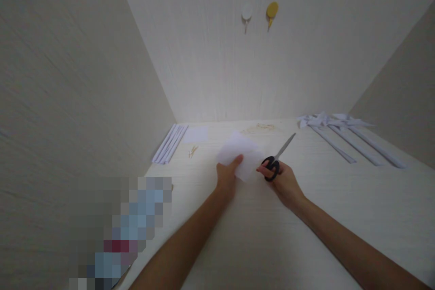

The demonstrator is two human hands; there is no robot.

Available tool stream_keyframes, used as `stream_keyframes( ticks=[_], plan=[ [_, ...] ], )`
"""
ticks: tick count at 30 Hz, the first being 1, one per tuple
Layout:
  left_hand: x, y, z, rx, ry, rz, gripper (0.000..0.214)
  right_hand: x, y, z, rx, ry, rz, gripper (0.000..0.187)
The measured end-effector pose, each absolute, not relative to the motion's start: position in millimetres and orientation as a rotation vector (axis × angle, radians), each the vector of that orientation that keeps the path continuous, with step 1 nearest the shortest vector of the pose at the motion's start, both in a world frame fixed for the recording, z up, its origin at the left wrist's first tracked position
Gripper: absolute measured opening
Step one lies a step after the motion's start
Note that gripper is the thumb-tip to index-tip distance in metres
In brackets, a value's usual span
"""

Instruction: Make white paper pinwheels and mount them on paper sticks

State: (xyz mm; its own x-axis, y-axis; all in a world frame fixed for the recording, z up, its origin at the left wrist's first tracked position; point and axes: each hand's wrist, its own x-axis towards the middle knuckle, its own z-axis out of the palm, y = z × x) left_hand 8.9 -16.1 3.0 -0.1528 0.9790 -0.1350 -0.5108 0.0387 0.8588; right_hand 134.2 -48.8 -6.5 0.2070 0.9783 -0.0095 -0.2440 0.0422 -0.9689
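Observation:
A white sheet of paper (242,145) is pinched in my left hand (227,174), the thumb lying on top of it and the other fingers hidden beneath. My right hand (283,183) grips a pair of scissors (272,165) by the black handles, fingers through the loops. The blades look closed and point up and to the right, away from the paper. A small gap separates the scissors from the paper's right edge.
Rolled white paper tubes (170,144) lie at the left beside a flat paper square (196,134) and small wooden sticks (193,151). More sticks (265,127) lie at the back. Pinwheel-like paper pieces on sticks (340,129) rest at the right. Two hooks (272,11) are on the wall.

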Motion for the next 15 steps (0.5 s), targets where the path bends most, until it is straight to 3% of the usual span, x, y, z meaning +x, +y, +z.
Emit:
stream_keyframes(
  ticks=[7, 15],
  plan=[
    [18, -27, 2, 0.774, 1.010, 1.440, 0.036, 123, -55, -3, -1.150, -1.009, 1.178, 0.027],
    [17, -31, 5, 1.099, 0.965, 1.324, 0.034, 128, -51, -14, -0.973, -0.864, 1.236, 0.019]
  ],
)
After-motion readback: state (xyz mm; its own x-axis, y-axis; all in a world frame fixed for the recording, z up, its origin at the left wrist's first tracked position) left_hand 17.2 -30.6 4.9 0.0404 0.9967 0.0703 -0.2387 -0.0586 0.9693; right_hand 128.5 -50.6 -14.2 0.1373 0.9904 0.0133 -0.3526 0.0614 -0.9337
